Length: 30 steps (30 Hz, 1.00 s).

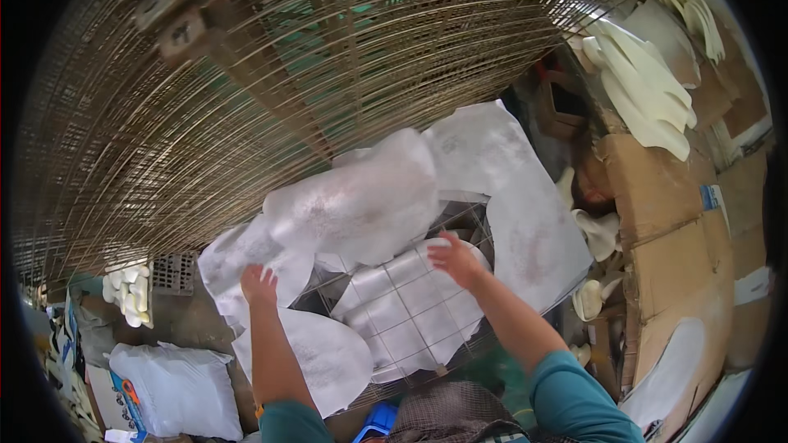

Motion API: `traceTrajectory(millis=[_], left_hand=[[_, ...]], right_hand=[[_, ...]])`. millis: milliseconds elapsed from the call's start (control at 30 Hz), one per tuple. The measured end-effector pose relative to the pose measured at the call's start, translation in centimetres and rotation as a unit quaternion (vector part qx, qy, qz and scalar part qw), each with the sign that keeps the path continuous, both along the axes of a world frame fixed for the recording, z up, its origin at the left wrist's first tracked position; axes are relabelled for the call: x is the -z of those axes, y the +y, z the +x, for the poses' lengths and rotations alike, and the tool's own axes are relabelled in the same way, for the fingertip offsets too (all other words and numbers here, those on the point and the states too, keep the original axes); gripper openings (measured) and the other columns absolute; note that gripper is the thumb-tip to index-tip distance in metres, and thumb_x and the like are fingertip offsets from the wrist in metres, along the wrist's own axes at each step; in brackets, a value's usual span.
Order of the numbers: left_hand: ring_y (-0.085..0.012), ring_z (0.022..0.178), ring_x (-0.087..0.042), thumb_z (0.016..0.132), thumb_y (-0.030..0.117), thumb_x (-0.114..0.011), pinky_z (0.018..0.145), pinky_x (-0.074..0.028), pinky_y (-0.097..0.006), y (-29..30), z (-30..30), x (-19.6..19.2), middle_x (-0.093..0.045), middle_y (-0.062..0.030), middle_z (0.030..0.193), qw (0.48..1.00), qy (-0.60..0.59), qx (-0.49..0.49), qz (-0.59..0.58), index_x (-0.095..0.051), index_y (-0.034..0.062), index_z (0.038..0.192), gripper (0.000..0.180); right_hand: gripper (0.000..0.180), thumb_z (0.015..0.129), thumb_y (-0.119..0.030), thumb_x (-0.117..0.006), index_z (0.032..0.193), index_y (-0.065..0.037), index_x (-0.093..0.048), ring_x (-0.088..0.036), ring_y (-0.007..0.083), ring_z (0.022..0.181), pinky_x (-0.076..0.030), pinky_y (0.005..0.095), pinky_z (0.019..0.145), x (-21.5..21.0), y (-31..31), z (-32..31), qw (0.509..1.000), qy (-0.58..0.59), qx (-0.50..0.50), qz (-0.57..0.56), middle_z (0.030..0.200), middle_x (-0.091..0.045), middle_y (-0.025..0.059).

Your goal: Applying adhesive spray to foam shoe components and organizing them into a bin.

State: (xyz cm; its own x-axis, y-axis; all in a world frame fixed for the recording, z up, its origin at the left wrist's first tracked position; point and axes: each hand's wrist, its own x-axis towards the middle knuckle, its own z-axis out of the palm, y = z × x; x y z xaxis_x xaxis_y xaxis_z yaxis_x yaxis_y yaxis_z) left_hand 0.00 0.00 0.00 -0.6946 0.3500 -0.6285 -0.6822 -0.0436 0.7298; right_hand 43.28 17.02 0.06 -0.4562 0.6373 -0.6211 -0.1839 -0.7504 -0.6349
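Several thin, white, felt-like sheets (353, 205) lie spread over a wire-grid rack (414, 312). My left hand (260, 285) has its fingers apart above the left sheets; whether it touches them I cannot tell. Over the grid, just beside the edge of the large middle sheet, my right hand (453, 258) is stretched out with nothing visible in it. A rounded white sheet (320, 357) sits at the near left. Another white sheet (538, 221) covers the right side, and more white material shows beneath the grid.
A tall stack of wire racks (213, 115) rises across the far side. At the right stand cardboard sheets (677, 221) with cream-coloured curved pieces (640, 82). A full white bag (176, 385) lies at lower left, and a tray of pale pieces (129, 291) is behind it.
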Motion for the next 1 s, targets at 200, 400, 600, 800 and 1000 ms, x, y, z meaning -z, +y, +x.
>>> traceTrajectory(millis=[200, 400, 600, 800, 1000], left_hand=[[-0.0221, 0.075, -0.053, 0.076, 0.024, -0.059, 0.064, -0.045, -0.036, -1.7, 8.7, 8.2, -0.053, -0.0044, 0.083, 0.994, -0.081, 0.076, 0.007, -0.053, 0.0116, 0.083, 0.015], [-0.0248, 0.073, -0.054, 0.071, 0.010, -0.062, 0.063, -0.050, -0.036, 2.2, 26.1, 9.8, -0.054, -0.0073, 0.081, 0.981, -0.151, 0.120, -0.034, -0.054, 0.0086, 0.089, 0.019], [-0.0273, 0.078, -0.054, 0.075, 0.010, -0.057, 0.065, -0.048, -0.037, 2.0, 38.9, 8.9, -0.054, -0.0098, 0.092, 0.937, -0.148, 0.314, -0.042, -0.048, 0.0061, 0.105, 0.032], [-0.0250, 0.074, -0.058, 0.076, 0.008, -0.056, 0.067, -0.049, -0.034, -2.4, 58.0, 0.3, -0.057, -0.0114, 0.088, 0.843, -0.127, 0.521, -0.038, -0.046, 0.0028, 0.112, 0.037], [-0.0207, 0.071, -0.062, 0.079, 0.006, -0.057, 0.062, -0.050, -0.029, -9.6, 79.2, -5.2, -0.061, -0.0115, 0.088, 0.636, -0.124, 0.761, -0.008, -0.053, 0.0014, 0.105, 0.027]], right_hand=[[0.047, 0.079, -0.004, -0.054, 0.124, -0.003, -0.037, -0.061, 0.0251, 0.081, -0.051, 0.0356, 0.071, 1.6, -8.7, 10.7, 0.993, -0.005, 0.076, -0.085, 0.098, -0.059, 0.0179], [0.038, 0.077, -0.005, -0.055, 0.114, -0.003, -0.047, -0.061, 0.0224, 0.073, -0.052, 0.0322, 0.065, -3.5, -18.8, 30.1, 0.954, -0.188, 0.231, -0.023, 0.086, -0.062, 0.0125], [0.019, 0.076, -0.003, -0.055, 0.095, -0.003, -0.057, -0.057, 0.0164, 0.065, -0.046, 0.0263, 0.057, -8.9, -30.0, 47.9, 0.756, -0.532, 0.318, 0.210, 0.073, -0.060, 0.0072], [0.023, 0.065, -0.011, -0.063, 0.086, -0.004, -0.056, -0.054, 0.0287, 0.077, -0.046, 0.0377, 0.066, -9.9, -37.1, 56.5, 0.544, -0.780, 0.205, 0.234, 0.078, -0.055, 0.0123], [0.021, 0.063, -0.013, -0.064, 0.078, -0.006, -0.052, -0.053, 0.0295, 0.079, -0.047, 0.0396, 0.063, -7.0, -40.5, 59.9, 0.523, -0.803, 0.109, 0.264, 0.079, -0.053, 0.0106]])
